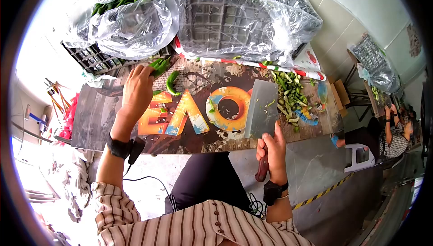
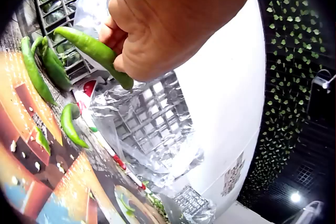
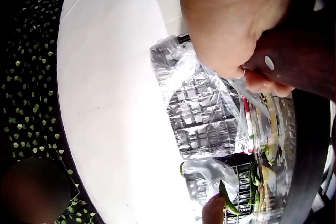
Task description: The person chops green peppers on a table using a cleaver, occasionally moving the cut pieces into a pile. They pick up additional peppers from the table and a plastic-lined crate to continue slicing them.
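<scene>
The left hand (image 1: pixel 137 88) pinches a green pepper, seen clearly in the left wrist view as a long pepper (image 2: pixel 90 46) between thumb and fingers. More whole peppers lie on the table under and beside it, one curved pepper (image 1: pixel 172 82) just to its right. The right hand (image 1: pixel 273 151) grips the dark red handle (image 1: pixel 262 167) of a wide cleaver (image 1: pixel 263 106), its blade pointing away from the body over the table's front part. Right of the blade lies a pile of chopped green peppers (image 1: pixel 290 93). In the right wrist view the right hand (image 3: pixel 236 29) wraps the handle.
Behind the table (image 1: pixel 101 124) stand plastic-lined crates (image 1: pixel 225 25), the left one holding green peppers (image 1: pixel 122 3). A red-spotted sheet (image 1: pixel 311 72) runs along the back edge. Another person (image 1: pixel 394 140) sits at far right near a grey stool (image 1: pixel 359 157).
</scene>
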Demonstrator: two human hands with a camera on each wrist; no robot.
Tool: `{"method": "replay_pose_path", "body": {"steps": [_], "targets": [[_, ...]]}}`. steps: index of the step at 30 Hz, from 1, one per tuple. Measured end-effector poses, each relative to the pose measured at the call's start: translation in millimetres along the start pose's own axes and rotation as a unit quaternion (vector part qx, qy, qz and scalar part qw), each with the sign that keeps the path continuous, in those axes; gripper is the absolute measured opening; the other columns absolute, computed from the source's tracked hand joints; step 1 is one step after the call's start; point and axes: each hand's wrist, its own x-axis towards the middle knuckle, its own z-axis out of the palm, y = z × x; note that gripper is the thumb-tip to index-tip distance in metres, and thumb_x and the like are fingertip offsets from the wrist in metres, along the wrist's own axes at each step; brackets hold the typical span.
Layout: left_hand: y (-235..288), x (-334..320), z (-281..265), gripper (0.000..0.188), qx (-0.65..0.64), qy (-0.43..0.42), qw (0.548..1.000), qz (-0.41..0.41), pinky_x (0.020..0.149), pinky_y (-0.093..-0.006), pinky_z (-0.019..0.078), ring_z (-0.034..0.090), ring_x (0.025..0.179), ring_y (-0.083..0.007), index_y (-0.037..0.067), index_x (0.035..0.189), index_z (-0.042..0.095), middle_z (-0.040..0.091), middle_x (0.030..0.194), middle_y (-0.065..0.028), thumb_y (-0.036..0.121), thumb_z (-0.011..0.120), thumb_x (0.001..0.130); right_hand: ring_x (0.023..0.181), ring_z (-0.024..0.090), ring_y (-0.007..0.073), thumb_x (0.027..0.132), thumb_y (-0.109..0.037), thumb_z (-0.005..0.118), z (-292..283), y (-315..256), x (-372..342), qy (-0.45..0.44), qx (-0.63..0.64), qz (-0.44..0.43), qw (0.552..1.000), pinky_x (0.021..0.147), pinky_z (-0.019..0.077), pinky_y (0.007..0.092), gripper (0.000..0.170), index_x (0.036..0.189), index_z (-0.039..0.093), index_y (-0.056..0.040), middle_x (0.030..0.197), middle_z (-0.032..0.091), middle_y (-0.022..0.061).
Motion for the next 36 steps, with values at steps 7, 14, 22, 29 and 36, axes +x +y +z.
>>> {"method": "replay_pose_path", "body": {"steps": [7,14,22,29,36], "targets": [[43.5,-53.0,-22.5,0.016,-0.044,-0.022,0.998,-0.029,0.084,-0.0443,0.0482,0.058,0.095,-0.0365,0.002,0.104,0.062,0.061,0.1,-0.0149,0.001,0.057,0.089,0.052,0.05,0.0094,0.101,-0.008,0.05,-2.7,0.2,2.3,-0.014,-0.014,-0.003,1.0,0.045,0.0464,0.0273,0.058,0.156,0.031,-0.014,0.076,0.052,0.0027],[63.3,-87.3,-24.3,0.021,-0.083,-0.018,0.996,-0.039,0.083,-0.0425,0.0501,0.06,0.093,-0.0349,0.004,0.107,0.065,0.062,0.1,-0.0134,0.0,0.062,0.087,0.052,0.049,0.0081,0.102,-0.01,0.053,2.9,-8.0,-3.5,-0.036,-0.046,0.017,0.998,0.045,0.0455,0.0268,0.064,0.159,0.026,-0.0179,0.076,0.051,0.0013],[44.9,-115.4,-65.1,0.023,-0.044,0.097,0.985,-0.135,0.085,-0.0413,0.0495,0.061,0.096,-0.0357,0.001,0.111,0.064,0.063,0.104,-0.0152,-0.004,0.059,0.089,0.055,0.054,0.0105,0.1,-0.005,0.052,67.7,10.1,-14.4,-0.306,-0.111,0.09,0.941,0.047,0.0503,0.0284,0.075,0.161,0.008,-0.0044,0.077,0.054,0.005],[37.0,-143.6,-66.6,0.026,-0.045,0.112,0.981,-0.153,0.087,-0.0374,0.0504,0.063,0.098,-0.0319,-0.002,0.116,0.064,0.064,0.109,-0.0159,-0.007,0.055,0.092,0.057,0.059,0.0094,0.1,-0.009,0.053,158.3,47.5,1.0,-0.414,-0.196,0.11,0.882,0.045,0.052,0.0271,0.066,0.158,0.022,-0.0087,0.081,0.058,0.0049],[39.7,-149.1,-67.3,0.026,-0.073,0.1,0.972,-0.2,0.089,-0.0408,0.0499,0.063,0.101,-0.0356,-0.001,0.114,0.065,0.065,0.108,-0.0167,-0.006,0.06,0.089,0.051,0.056,0.0107,0.099,-0.007,0.051,135.1,31.0,11.5,-0.308,-0.212,0.091,0.923,0.042,0.051,0.0288,0.062,0.156,0.025,-0.007,0.074,0.056,0.0043]]}}
